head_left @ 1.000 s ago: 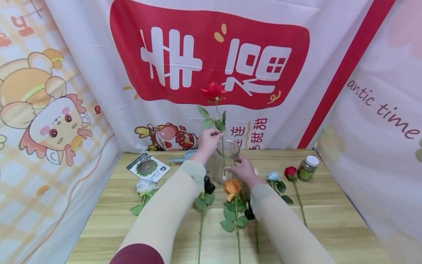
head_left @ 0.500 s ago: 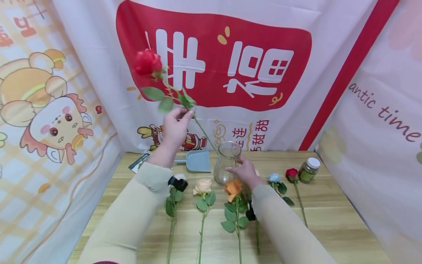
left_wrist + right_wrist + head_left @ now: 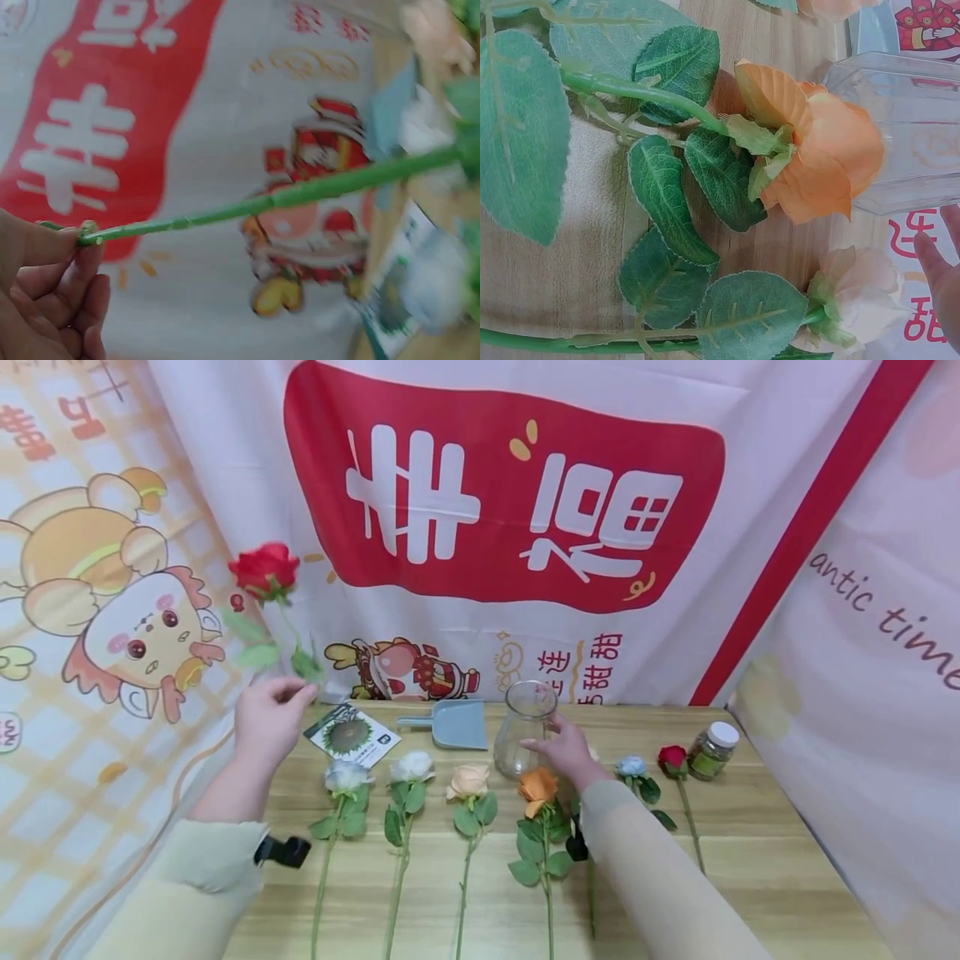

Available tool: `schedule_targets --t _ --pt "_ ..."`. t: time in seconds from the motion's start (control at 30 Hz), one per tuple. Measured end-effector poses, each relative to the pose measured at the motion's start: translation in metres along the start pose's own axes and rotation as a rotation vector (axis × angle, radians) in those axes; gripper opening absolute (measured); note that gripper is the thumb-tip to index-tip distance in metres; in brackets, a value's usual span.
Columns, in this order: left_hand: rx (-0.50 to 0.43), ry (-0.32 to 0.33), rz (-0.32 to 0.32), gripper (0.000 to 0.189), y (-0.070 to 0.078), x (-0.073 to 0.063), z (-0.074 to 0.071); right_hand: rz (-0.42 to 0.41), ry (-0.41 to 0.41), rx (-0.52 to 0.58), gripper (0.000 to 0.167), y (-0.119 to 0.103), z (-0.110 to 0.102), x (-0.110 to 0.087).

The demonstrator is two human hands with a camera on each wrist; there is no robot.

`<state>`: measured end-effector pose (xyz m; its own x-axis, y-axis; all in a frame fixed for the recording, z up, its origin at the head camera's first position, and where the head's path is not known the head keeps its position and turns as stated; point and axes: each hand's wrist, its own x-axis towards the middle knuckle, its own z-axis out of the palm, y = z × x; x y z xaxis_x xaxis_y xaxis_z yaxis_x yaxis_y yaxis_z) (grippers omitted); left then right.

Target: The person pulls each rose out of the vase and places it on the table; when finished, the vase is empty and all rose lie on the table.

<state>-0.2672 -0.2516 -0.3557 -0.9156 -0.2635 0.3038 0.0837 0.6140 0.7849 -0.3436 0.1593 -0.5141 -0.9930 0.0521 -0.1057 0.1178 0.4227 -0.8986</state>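
My left hand (image 3: 272,720) pinches the stem of a red rose (image 3: 264,570), bloom upward, over the table's back left. In the left wrist view, the green stem (image 3: 277,199) runs from between thumb and fingers across the picture. A clear glass vase (image 3: 517,739) stands upright near the table's back edge, no stem in it. My right hand (image 3: 567,750) holds the vase by its right side, thumb across the front of the glass. Just before the vase lies an orange rose (image 3: 538,787), which the right wrist view shows close up with its green leaves.
On the wooden table (image 3: 765,852) lie several more roses, among them a peach rose (image 3: 468,782), a white rose (image 3: 412,767) and a short red rose (image 3: 672,758). Behind are a blue dustpan (image 3: 459,724) and a printed card (image 3: 352,733). A white-lidded jar (image 3: 712,750) stands at right.
My left hand has lifted the red rose out of the vase and carried it left, away from the glass. My right hand has stayed at the vase.
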Motion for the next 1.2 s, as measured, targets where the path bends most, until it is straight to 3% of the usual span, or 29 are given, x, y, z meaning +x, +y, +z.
schedule_targets --t 0.17,0.37,0.5,0.63,0.77,0.97,1.2 --pt "0.173 -0.154 -0.027 0.021 -0.065 -0.021 -0.011 0.003 0.0 -0.011 0.077 -0.001 0.0 0.001" --pt "0.271 -0.331 -0.053 0.013 -0.135 -0.047 -0.015 0.008 -0.006 -0.016 0.078 0.001 -0.002 0.002" --pt "0.288 -0.441 -0.128 0.021 -0.168 -0.06 -0.014 -0.006 -0.019 -0.004 0.078 0.002 -0.003 0.002" --pt "0.299 -0.495 -0.177 0.024 -0.187 -0.069 -0.009 -0.004 -0.016 -0.003 0.075 0.002 -0.003 0.003" --pt "0.347 -0.513 -0.203 0.023 -0.196 -0.075 -0.007 0.006 -0.011 -0.008 0.074 0.002 -0.002 0.004" --pt "0.459 -0.517 -0.248 0.024 -0.206 -0.083 -0.007 -0.004 -0.012 -0.016 0.075 0.0 -0.001 0.002" --pt "0.481 -0.499 -0.277 0.016 -0.208 -0.087 -0.011 0.009 -0.018 -0.023 0.077 0.001 0.0 0.003"
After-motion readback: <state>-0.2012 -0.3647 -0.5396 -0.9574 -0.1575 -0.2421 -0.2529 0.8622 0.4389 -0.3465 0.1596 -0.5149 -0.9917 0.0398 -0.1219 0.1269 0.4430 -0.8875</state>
